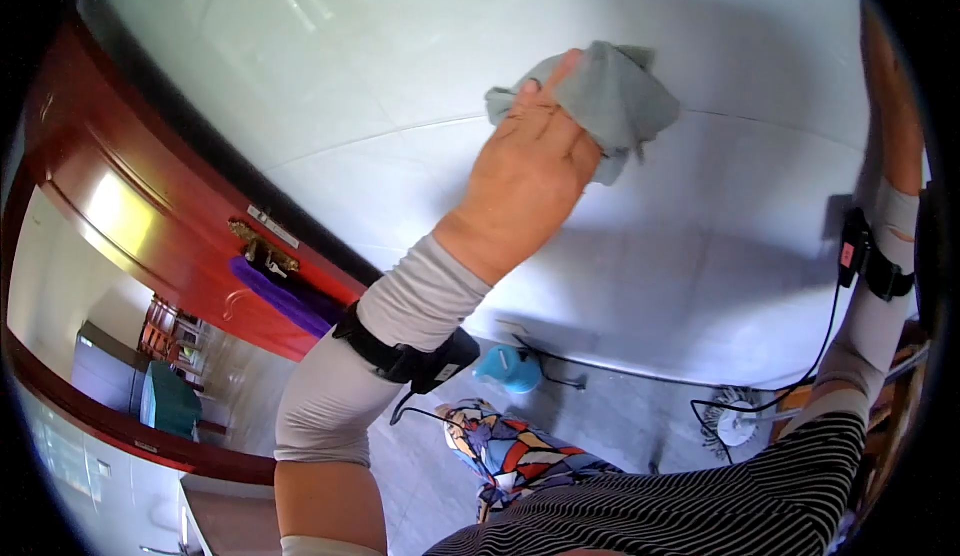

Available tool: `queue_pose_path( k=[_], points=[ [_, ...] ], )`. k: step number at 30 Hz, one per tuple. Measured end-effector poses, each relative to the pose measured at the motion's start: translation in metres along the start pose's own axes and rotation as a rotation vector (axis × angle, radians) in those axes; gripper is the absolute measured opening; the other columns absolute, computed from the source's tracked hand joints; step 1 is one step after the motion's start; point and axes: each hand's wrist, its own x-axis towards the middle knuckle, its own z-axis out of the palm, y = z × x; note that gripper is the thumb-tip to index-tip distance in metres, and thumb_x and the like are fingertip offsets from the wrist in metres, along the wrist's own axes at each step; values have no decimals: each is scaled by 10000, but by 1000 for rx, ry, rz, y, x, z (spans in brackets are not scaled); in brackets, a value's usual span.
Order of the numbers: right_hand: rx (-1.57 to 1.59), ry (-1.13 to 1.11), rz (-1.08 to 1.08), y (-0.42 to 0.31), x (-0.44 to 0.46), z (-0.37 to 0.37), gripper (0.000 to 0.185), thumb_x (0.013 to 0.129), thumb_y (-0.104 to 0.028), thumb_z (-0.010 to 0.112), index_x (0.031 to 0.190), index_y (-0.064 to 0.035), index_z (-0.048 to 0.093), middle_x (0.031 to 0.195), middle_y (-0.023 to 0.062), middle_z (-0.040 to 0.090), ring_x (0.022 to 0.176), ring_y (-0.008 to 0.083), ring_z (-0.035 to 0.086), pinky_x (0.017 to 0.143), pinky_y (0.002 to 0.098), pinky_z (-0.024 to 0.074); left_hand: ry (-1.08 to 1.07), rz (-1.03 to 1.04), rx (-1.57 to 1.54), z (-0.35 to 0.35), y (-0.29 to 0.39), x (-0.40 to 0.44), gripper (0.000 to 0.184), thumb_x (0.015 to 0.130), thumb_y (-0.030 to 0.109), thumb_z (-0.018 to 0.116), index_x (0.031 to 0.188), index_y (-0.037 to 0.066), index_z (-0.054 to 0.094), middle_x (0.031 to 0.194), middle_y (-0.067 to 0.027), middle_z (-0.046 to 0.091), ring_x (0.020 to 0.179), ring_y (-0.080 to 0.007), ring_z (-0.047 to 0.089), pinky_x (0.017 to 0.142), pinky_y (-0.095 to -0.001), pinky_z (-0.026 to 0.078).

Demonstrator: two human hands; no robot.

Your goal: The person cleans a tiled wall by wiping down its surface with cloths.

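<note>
My left hand presses a grey-green cloth against the white tiled wall. Its fingers are partly over and partly behind the bunched cloth, and one finger stretches up across it. At the far right edge, my right hand is raised beside the wall, stretched by the lens and partly cut off. Its fingers cannot be made out, nor whether it holds anything. Both forearms wear light grey sleeves with black straps and small wired devices.
A red door with a brass handle, keys and a purple cloth stands open at the left. Below the wall, a light blue object, a cable and a round bristled brush lie on the grey floor. Wooden furniture is at the right.
</note>
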Motion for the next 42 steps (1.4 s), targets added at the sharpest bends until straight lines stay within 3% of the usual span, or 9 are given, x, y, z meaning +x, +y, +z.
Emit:
queue_pose_path(
  k=[10,17,20,24,28,32,36,39,42],
  points=[
    [-71,58,-5,5,0,9,364,906,-373,492,864,-14,443,783,121,459,658,280,472,613,408,392,-146,-316,55,-34,-50,-51,354,721,-36,541,1075,-53,546,1139,-261,505,1078,-457,484,997,-466,380],
    [8,-32,40,-16,7,-3,374,895,-371,505,865,-4,442,779,128,461,654,290,474,610,410,393,-31,25,56,-4,-9,-1,253,747,34,553,990,-29,586,1181,-258,521,1215,-396,450,1041,-476,362],
    [-72,117,131,-22,8,4,371,897,-368,500,862,-4,443,775,126,458,650,293,472,610,416,390,-62,-77,82,-10,-24,-15,269,757,36,552,1016,-34,578,1221,-261,502,1264,-392,409,1044,-469,360],
    [-77,-9,-13,-16,12,-6,378,901,-376,490,860,-4,444,775,132,462,651,298,475,610,424,389,-192,-273,109,-39,-57,-44,415,736,-3,559,1144,-66,515,1264,-266,464,1232,-433,413,1059,-497,321],
    [-104,-20,-78,-21,21,-6,397,902,-394,491,859,-2,443,771,136,463,650,298,481,601,419,391,-69,-161,-34,-30,-44,-32,419,711,-30,580,1124,-70,522,1259,-275,464,1222,-440,420,1061,-501,318],
    [-93,49,-19,0,3,3,412,902,-410,494,863,-2,446,775,136,462,645,296,480,593,409,392,-39,-7,15,-8,-10,-3,195,744,23,570,921,-54,597,1227,-272,503,1256,-424,409,1016,-482,394],
    [-31,-3,-13,-14,9,-3,393,906,-393,485,870,-4,448,784,132,460,639,290,471,597,403,392,-83,-62,-23,-11,-25,-17,246,752,21,567,986,-51,594,1252,-278,483,1256,-431,405,1026,-481,381],
    [-66,23,-37,-6,8,2,383,908,-383,479,872,-3,448,783,130,458,635,287,468,598,400,392,-169,-257,16,-27,-43,-39,385,750,-5,564,1130,-63,548,1258,-281,474,1251,-447,397,1043,-468,360],
    [-56,27,-45,-14,15,-2,388,910,-384,473,870,1,446,776,133,457,634,290,467,599,400,392,-151,-266,-27,-29,-42,-38,384,742,-20,562,1124,-66,550,1247,-274,482,1256,-449,389,1044,-479,354]
  ],
)
